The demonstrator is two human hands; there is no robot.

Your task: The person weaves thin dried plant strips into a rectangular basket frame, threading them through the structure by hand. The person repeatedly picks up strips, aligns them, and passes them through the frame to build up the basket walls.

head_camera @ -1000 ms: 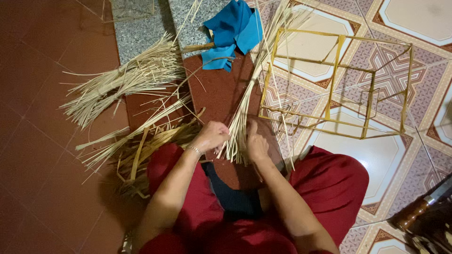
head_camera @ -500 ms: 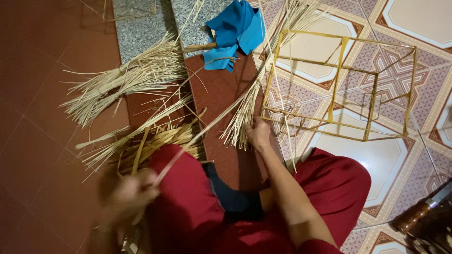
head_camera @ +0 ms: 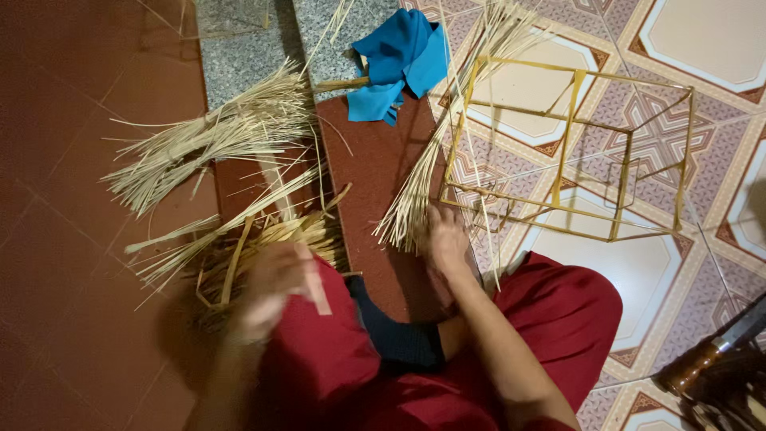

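Head view: person seated on the floor, working bamboo strips.
Right hand presses down on the strip bundle, pinning its near ends beside the bamboo frame; grip closure unclear. Left hand is motion-blurred over the loose pile, seemingly pinching one strip.

Red floor tiles meet patterned tiles.

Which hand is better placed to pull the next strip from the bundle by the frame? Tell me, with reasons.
Probably the right hand: it rests on the near end of the strip bundle beside the bamboo frame. The left hand is blurred over the loose strips, away from it.
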